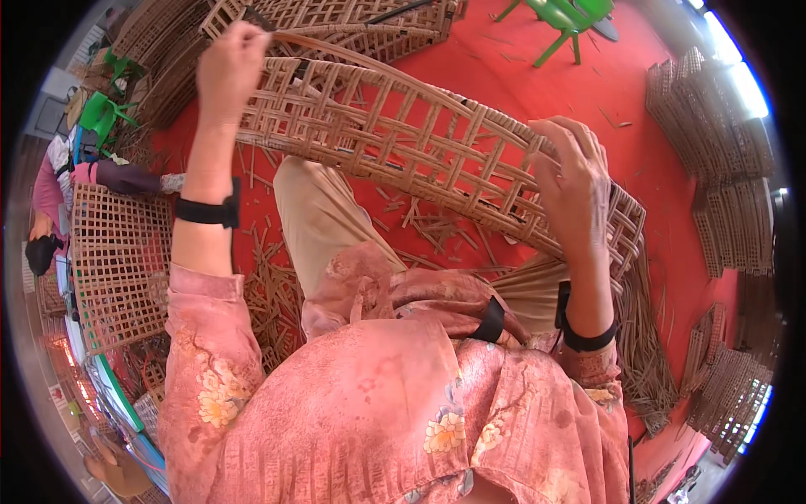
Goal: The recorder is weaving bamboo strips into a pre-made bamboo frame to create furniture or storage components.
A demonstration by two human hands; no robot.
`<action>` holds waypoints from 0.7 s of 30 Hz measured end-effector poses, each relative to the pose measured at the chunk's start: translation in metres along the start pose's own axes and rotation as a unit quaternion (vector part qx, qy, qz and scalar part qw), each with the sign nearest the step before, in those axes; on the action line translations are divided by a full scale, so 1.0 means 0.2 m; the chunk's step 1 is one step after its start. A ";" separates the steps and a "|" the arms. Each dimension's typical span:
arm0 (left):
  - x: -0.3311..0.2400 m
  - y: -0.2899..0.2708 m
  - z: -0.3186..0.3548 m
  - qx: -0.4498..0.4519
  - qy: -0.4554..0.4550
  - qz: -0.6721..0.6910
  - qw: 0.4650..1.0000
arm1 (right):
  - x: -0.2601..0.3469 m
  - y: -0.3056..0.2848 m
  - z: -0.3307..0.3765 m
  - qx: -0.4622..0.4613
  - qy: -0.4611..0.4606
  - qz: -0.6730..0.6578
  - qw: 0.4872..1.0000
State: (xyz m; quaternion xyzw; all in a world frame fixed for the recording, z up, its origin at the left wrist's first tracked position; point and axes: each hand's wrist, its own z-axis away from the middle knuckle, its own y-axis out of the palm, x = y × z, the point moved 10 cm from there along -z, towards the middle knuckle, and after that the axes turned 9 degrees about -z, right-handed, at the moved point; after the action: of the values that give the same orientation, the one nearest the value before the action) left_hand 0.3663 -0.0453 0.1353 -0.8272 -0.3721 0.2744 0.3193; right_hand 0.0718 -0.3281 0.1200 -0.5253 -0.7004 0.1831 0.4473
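Across my lap, tilted down to the right, lies a long woven cane panel (420, 126) with an open lattice and a thick bound rim. My right hand (575, 181) is closed over its rim near the right end, fingers on top. Raised at the panel's far left end, my left hand (231, 71) pinches a thin flat cane strip (327, 46). This strip runs rightward just above the rim; where its far end goes I cannot make out.
Cane offcuts (445, 231) litter the red floor (504, 76) under the panel. Woven pieces (327, 21) lie beyond it, and stacks of woven panels (714, 126) stand on the right. Long loose strips (646, 344) trail at my right. Another person (50, 193) sits at far left beside a lattice panel (122, 260). A green chair (562, 17) stands ahead.
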 end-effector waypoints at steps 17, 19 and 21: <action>-0.36 -0.24 0.13 0.025 -0.060 0.168 0.984 | 0.29 0.14 -0.27 0.113 0.151 -0.378 0.906; -0.52 0.01 0.27 0.033 -0.014 0.188 0.982 | 0.16 0.14 -0.13 0.110 0.251 -0.339 0.900; -0.67 0.19 0.39 0.070 0.017 0.211 0.975 | 0.07 0.14 0.01 0.103 0.295 -0.313 0.897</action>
State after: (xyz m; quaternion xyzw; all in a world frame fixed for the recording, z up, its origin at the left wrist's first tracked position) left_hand 0.2528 -0.1455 0.0852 -0.8676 -0.1633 0.3465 0.3172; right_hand 0.0849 -0.3037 0.1045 -0.2597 -0.6416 -0.0590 0.7193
